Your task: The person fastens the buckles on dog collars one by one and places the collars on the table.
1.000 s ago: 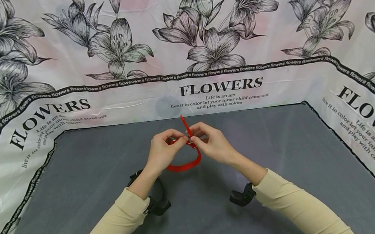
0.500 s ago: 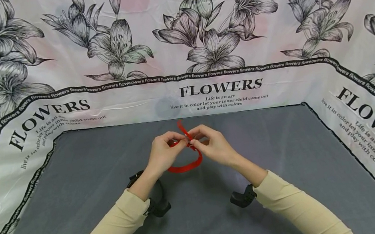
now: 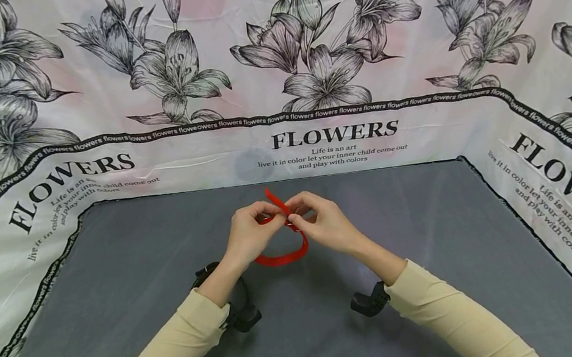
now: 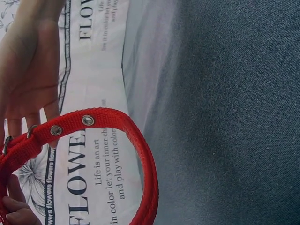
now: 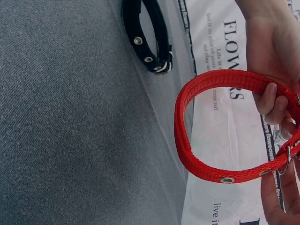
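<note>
Both hands hold up a red pet collar [image 3: 282, 258] with metal eyelets, its strap bent into a loop above the table. My left hand [image 3: 249, 230] pinches it near the metal buckle; in the right wrist view its fingers [image 5: 269, 101] curl against the red band. With thumb and forefinger, my right hand [image 3: 325, 219] pinches the strap by the buckle, and the strap's free end [image 3: 275, 200] sticks up to the left between the hands. Metal rings [image 4: 31, 131] show close to the fingers in the left wrist view. The fingertips partly hide the buckle.
A black collar [image 5: 136, 28] with eyelets and a buckle lies on the grey cloth, partly under the left wrist in the head view. Black wrist cameras [image 3: 369, 300] hang below the cuffs. A white flower-printed cloth [image 3: 337, 152] rises behind the table.
The strap's free end has tipped over to the left and sits lower than before. My right hand has shifted slightly left and down; my left hand stays about in place.
</note>
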Available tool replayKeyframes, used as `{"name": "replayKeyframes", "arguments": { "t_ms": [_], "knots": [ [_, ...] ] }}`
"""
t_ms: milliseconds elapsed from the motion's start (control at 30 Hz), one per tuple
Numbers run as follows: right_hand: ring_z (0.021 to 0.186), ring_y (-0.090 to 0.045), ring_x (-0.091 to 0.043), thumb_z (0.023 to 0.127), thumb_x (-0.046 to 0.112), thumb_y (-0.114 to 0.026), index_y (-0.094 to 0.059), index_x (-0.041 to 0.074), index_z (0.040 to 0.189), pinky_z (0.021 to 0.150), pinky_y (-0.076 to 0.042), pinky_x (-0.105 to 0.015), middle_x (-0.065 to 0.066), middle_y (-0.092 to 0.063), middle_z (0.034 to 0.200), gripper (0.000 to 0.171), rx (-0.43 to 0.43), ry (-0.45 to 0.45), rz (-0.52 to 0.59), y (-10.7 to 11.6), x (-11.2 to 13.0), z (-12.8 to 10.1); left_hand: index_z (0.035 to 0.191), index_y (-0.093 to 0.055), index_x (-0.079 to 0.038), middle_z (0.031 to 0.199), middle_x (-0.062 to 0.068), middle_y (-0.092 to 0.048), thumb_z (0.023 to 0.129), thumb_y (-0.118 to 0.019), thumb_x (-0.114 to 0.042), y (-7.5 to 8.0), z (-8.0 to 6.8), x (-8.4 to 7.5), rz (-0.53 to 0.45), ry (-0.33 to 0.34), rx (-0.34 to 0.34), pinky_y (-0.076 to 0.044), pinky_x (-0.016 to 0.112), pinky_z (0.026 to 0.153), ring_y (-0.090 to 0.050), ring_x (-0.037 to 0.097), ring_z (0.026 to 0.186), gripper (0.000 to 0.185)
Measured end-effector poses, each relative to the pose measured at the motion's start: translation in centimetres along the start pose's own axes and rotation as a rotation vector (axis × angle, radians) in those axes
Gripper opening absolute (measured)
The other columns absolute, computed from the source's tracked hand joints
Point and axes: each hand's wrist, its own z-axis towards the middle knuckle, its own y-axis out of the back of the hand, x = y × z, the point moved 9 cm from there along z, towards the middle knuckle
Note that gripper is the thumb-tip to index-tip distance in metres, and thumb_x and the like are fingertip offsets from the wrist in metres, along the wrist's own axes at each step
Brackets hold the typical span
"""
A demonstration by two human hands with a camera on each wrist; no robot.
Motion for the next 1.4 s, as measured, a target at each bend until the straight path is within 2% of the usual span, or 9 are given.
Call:
{"name": "replayKeyframes", "arguments": {
  "t_ms": [167,300,433,500,633,733,900,1167,1400],
  "knots": [
    [0.084,-0.060,-0.009,0.090,0.011,-0.060,-0.059,0.014,0.107,0.069,-0.054,-0.029,0.001,-0.061,0.097,0.018,-0.002,0.018,-0.012,0.0,0.2,0.0,0.090,-0.069,-0.016,0.083,-0.001,-0.068,0.085,-0.067,-0.023,-0.1,-0.1,-0.1,-0.044,-0.023,0.028,-0.048,0.031,0.060,-0.058,0.017,0.069,0.009],
    [0.085,-0.059,-0.013,0.090,0.009,-0.059,-0.057,0.011,0.109,0.069,-0.054,-0.028,-0.002,-0.061,0.100,0.019,-0.034,0.035,-0.016,0.3,0.2,-0.1,0.102,-0.065,-0.014,0.096,0.002,-0.065,0.084,-0.068,-0.023,-0.3,-0.2,-0.2,-0.075,-0.049,0.105,-0.050,0.032,0.067,-0.058,0.019,0.079,0.020],
    [0.088,-0.059,-0.015,0.090,0.009,-0.058,-0.056,0.010,0.109,0.071,-0.054,-0.027,-0.005,-0.060,0.100,0.019,-0.071,0.020,-0.019,0.9,0.2,-0.1,0.110,-0.060,-0.014,0.100,0.004,-0.063,0.084,-0.069,-0.024,-0.3,-0.3,-0.1,-0.051,-0.041,0.170,-0.050,0.032,0.070,-0.060,0.018,0.083,0.030],
    [0.089,-0.059,-0.018,0.090,0.007,-0.058,-0.056,0.007,0.109,0.072,-0.054,-0.028,-0.008,-0.061,0.100,0.019,-0.074,0.000,-0.022,1.2,1.1,-0.2,0.111,-0.060,-0.012,0.098,0.006,-0.064,0.085,-0.068,-0.022,-0.1,-0.5,-0.5,-0.034,-0.043,0.184,-0.050,0.032,0.069,-0.060,0.020,0.081,0.029],
    [0.092,-0.059,-0.022,0.090,0.008,-0.058,-0.055,0.006,0.113,0.075,-0.053,-0.033,-0.011,-0.061,0.104,0.023,-0.054,-0.032,-0.026,1.1,1.0,-0.1,0.106,-0.061,-0.011,0.092,0.005,-0.065,0.086,-0.066,-0.022,0.1,-0.5,-0.6,-0.007,-0.070,0.177,-0.048,0.032,0.065,-0.058,0.020,0.073,0.023],
    [0.091,-0.059,-0.018,0.091,0.014,-0.058,-0.055,0.011,0.115,0.075,-0.053,-0.034,-0.007,-0.061,0.104,0.024,-0.049,-0.045,-0.022,0.9,-0.3,0.2,0.104,-0.061,-0.012,0.088,0.003,-0.065,0.086,-0.066,-0.023,0.1,-0.1,-0.4,0.005,-0.075,0.165,-0.047,0.032,0.062,-0.056,0.020,0.070,0.021],
    [0.089,-0.060,-0.015,0.092,0.017,-0.056,-0.056,0.013,0.112,0.072,-0.053,-0.030,-0.004,-0.062,0.100,0.020,-0.047,-0.035,-0.024,1.0,-0.1,0.3,0.102,-0.061,-0.013,0.086,0.001,-0.064,0.086,-0.066,-0.022,0.1,0.1,-0.7,0.019,-0.078,0.152,-0.047,0.032,0.062,-0.057,0.022,0.070,0.019],
    [0.091,-0.059,-0.012,0.092,0.018,-0.056,-0.054,0.015,0.106,0.067,-0.052,-0.027,0.002,-0.061,0.098,0.014,0.035,-0.038,-0.083,0.4,0.0,0.2,0.103,-0.062,-0.014,0.090,0.002,-0.065,0.087,-0.064,-0.023,0.2,-0.1,-0.9,-0.031,-0.069,0.133,-0.048,0.033,0.064,-0.059,0.025,0.076,0.018],
    [0.089,-0.061,-0.015,0.093,0.017,-0.054,-0.053,0.014,0.107,0.067,-0.052,-0.027,0.000,-0.062,0.096,0.014,0.036,-0.049,-0.074,0.5,-0.2,0.0,0.105,-0.064,-0.016,0.093,0.002,-0.065,0.086,-0.066,-0.023,0.5,-0.1,-0.7,-0.065,-0.030,0.108,-0.049,0.032,0.066,-0.061,0.022,0.079,0.020]
  ]
}}
